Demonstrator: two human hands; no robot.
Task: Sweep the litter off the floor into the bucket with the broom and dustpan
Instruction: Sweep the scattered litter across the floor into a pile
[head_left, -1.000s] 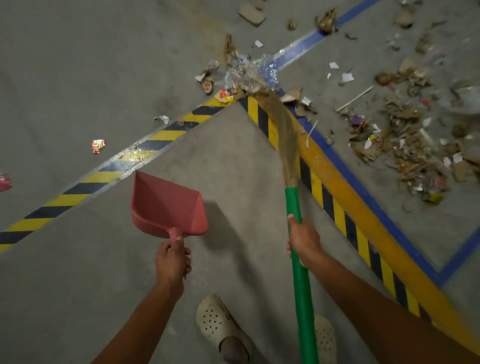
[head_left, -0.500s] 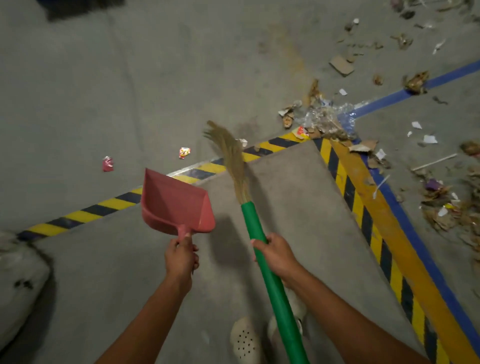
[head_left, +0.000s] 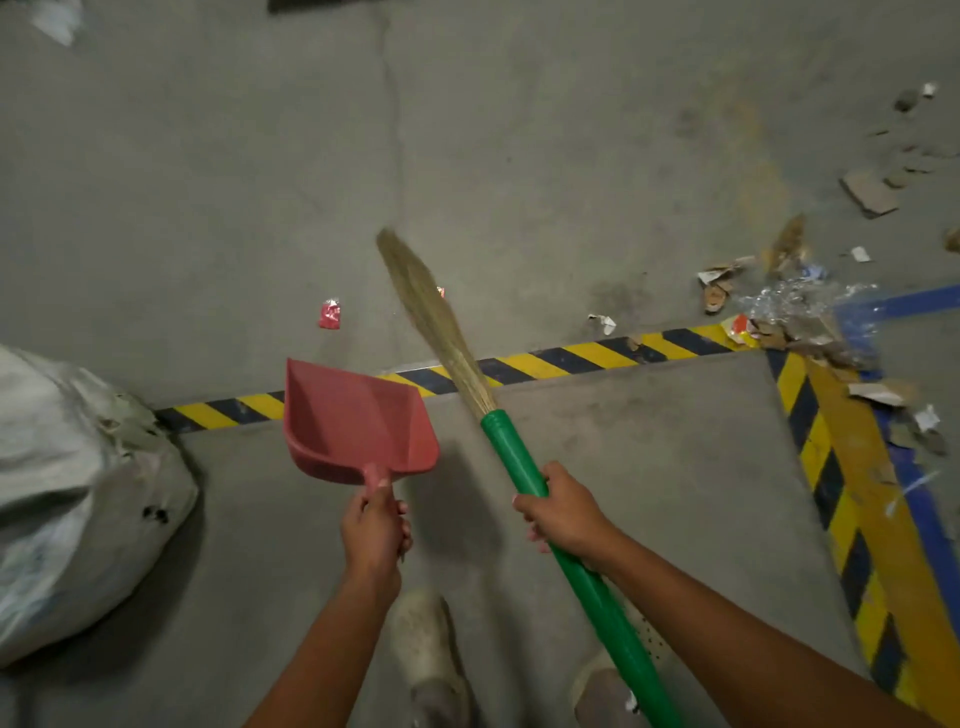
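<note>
Hands (head_left: 376, 525) around dustpan (head_left: 358, 421), broom (head_left: 519, 467)

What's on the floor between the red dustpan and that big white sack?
In the head view, only yellow-and-black striped tape and bare concrete floor lie between the dustpan and the sack.

Bare forearms (head_left: 332, 649); pale, scuffed, perforated clogs (head_left: 428, 644) on feet.

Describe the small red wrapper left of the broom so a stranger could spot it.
Follow the yellow-and-black striped tape across the floor. Just beyond it, above the red dustpan and left of the broom bristles, lies the red wrapper. It sits alone, bright red, unlike the brown scraps far right.
</note>
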